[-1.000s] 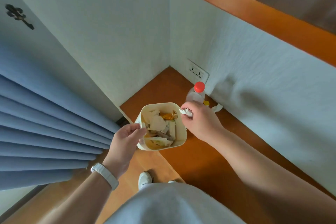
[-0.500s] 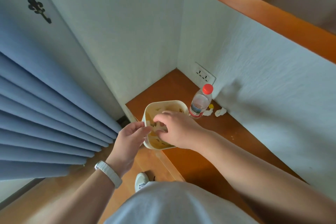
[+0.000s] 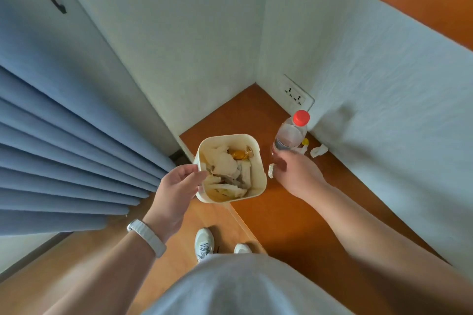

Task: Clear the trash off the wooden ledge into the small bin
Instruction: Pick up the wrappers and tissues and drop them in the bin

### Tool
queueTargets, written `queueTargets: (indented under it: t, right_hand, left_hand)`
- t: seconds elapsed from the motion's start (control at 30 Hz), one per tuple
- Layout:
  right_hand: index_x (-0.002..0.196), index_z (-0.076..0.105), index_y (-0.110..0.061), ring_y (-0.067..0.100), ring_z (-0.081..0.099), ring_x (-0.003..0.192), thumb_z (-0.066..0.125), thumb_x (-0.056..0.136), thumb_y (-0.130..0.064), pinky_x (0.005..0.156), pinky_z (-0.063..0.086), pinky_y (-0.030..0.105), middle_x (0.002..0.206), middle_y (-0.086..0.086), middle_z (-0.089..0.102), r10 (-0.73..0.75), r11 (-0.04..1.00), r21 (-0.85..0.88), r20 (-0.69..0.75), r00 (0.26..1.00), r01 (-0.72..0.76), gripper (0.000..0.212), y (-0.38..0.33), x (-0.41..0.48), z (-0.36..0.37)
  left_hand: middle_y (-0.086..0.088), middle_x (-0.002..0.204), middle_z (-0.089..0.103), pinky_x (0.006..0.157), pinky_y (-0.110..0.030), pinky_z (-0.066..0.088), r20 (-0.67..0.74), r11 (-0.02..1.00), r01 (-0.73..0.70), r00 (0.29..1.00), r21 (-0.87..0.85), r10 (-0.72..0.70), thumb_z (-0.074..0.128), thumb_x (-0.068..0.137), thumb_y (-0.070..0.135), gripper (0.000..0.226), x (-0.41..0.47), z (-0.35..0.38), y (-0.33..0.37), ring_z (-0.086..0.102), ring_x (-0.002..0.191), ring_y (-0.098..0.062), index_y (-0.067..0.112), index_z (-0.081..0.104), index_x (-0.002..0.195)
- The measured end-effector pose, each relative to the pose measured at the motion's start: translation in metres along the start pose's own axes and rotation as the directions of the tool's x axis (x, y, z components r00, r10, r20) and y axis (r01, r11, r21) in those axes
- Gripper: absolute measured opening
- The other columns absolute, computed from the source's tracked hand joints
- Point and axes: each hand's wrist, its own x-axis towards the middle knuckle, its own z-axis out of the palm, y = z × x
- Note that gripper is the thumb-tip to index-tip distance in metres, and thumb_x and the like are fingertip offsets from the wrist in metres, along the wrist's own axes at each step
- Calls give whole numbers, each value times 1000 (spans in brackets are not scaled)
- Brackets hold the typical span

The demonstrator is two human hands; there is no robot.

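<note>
My left hand grips the left rim of the small cream bin and holds it over the ledge's left end; it is full of crumpled paper and a yellow wrapper. My right hand reaches over the wooden ledge at the foot of a clear bottle with a red cap, its fingers loosely apart. A small white scrap sits at my thumb. Against the wall, past the bottle, lie a crumpled white scrap and a yellow bit.
The ledge runs into a corner between two white walls, with a wall socket just above it. Blue curtains hang at the left. My shoes stand on the wood floor below the ledge's edge.
My right hand carried a white scrap over the bin, dipped into it, and has now swung back right to the base of the bottle. The bin stays in my left hand.
</note>
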Motion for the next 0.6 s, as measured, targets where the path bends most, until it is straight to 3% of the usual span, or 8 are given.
queueTargets:
  t: [0.1, 0.23, 0.37, 0.6]
  right_hand:
    - [99, 55, -35, 6, 55, 75, 52, 90, -32, 64, 56, 31, 109, -9, 60, 73, 995, -67, 87, 993, -67, 9, 26, 7, 30]
    - [120, 51, -37, 8, 55, 87, 61, 86, -27, 65, 56, 26, 131, -9, 50, 72, 996, -62, 111, 991, -66, 36, 41, 16, 57]
    - [139, 43, -30, 17, 56, 116, 65, 89, -30, 79, 56, 29, 145, -4, 44, 56, 993, -109, 165, 985, -38, 54, 42, 29, 73]
    - [121, 57, -23, 10, 55, 93, 58, 94, -18, 77, 54, 26, 119, -4, 54, 73, 991, -125, 209, 975, -47, 28, 37, 38, 81]
  left_hand:
    - [-5, 94, 85, 64, -13, 59, -10, 1000, 11, 1000, 24, -11, 69, 98, 19, 11, 4, 2, 2, 81, 83, -13, 11, 74, 104]
    - [-6, 95, 84, 66, -16, 60, -38, 998, 16, 999, 55, -14, 70, 97, 19, 12, 9, 6, 6, 81, 86, -17, 11, 74, 104]
    - [-6, 97, 84, 68, -17, 61, -54, 997, 20, 998, 81, -15, 70, 97, 20, 13, 12, 10, 9, 81, 89, -18, 10, 74, 105]
    - [-5, 93, 84, 66, -15, 60, -64, 997, 14, 998, 75, -9, 70, 97, 17, 9, 14, 9, 8, 81, 84, -16, 11, 75, 102]
